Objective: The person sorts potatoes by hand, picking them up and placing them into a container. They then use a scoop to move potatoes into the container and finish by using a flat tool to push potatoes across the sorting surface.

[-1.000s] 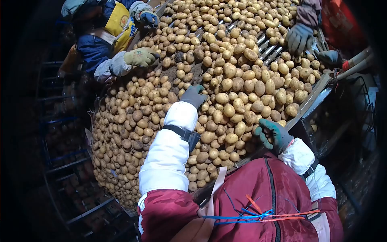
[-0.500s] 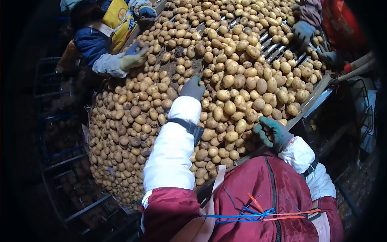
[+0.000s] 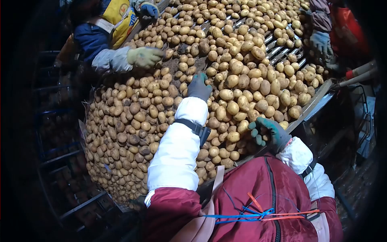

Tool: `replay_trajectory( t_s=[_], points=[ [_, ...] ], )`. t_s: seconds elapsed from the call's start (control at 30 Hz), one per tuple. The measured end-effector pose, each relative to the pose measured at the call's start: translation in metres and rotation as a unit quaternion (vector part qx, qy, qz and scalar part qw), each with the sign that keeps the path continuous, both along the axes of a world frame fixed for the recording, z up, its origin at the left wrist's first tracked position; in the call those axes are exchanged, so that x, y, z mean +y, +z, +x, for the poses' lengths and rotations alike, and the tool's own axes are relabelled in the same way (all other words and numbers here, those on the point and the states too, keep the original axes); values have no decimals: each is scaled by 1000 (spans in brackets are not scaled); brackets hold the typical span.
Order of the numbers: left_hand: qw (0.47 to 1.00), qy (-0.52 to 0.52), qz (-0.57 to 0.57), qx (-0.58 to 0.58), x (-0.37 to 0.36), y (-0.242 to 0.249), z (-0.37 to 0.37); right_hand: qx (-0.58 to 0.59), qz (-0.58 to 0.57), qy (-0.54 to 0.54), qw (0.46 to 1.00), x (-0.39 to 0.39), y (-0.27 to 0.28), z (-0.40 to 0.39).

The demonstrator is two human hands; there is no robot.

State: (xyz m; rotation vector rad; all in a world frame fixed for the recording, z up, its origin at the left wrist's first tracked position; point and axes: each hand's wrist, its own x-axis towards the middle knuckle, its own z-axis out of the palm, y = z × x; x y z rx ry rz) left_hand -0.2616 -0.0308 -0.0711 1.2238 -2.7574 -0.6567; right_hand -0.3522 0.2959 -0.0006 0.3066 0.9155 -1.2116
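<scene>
Gloved in grey and green, my left hand (image 3: pixel 199 87) reaches over the middle of a large heap of potatoes (image 3: pixel 238 105). Its thumb stands off from the fingers, whose tips bend down beside a bare patch of soil (image 3: pixel 200 64); no potato shows in it. My right hand (image 3: pixel 271 135), in a green-coated glove, hovers at the near edge of the heap by my body. Its fingers are loosely curled and apart, with nothing visible between them. Smaller potatoes (image 3: pixel 125 133) lie to the left, larger ones in the middle and right.
Metal slats (image 3: pixel 276 54) show between potatoes at the back right. A wooden side board (image 3: pixel 312 101) borders the right. Across at left, a co-worker's gloved hand (image 3: pixel 145 57) touches the heap; another's hand (image 3: pixel 321 43) is at the right. Dark metal racks (image 3: pixel 60 121) stand left.
My left hand has shifted slightly right. The fingers of my right hand have curled more. The left co-worker's hand has moved right over the soil; the right co-worker's hand has drawn back.
</scene>
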Motion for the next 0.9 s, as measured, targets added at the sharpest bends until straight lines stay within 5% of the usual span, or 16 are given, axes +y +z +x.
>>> replay_trajectory(
  t_s=[0.07, 0.2, 0.3, 0.43, 0.5, 0.57, 0.6, 0.73, 0.83, 0.9],
  points=[
    [992, 30, 106, 59, -8, -4, 3, -85, -8, -56, 995, -7, 6, 3],
    [956, 79, 197, 203, 11, -2, 10, -56, -30, -69, 996, -19, 13, 7],
    [925, 9, 217, 312, 77, 47, 13, -32, -72, -42, 996, -29, 20, 7],
    [951, -109, 169, 234, 163, 83, 25, -124, -114, -121, 978, -19, -22, 16],
    [957, -127, 200, 166, 186, 104, 30, -92, -63, -122, 986, -22, -1, 26],
    [944, -217, 132, 210, 195, 113, 34, 179, 39, -223, 957, -22, 2, 41],
    [946, -206, 127, 214, 188, 117, 39, -100, 70, -267, 956, -21, -10, 29],
    [974, -79, 86, 192, 108, 88, 67, -63, -108, -63, 990, -8, -9, 19],
    [996, 23, 28, 79, 27, 51, 93, -69, -83, -54, 993, -1, -7, 19],
    [998, -1, -9, -69, 2, 42, 91, -51, -99, -54, 992, 2, -12, 18]
  ],
)
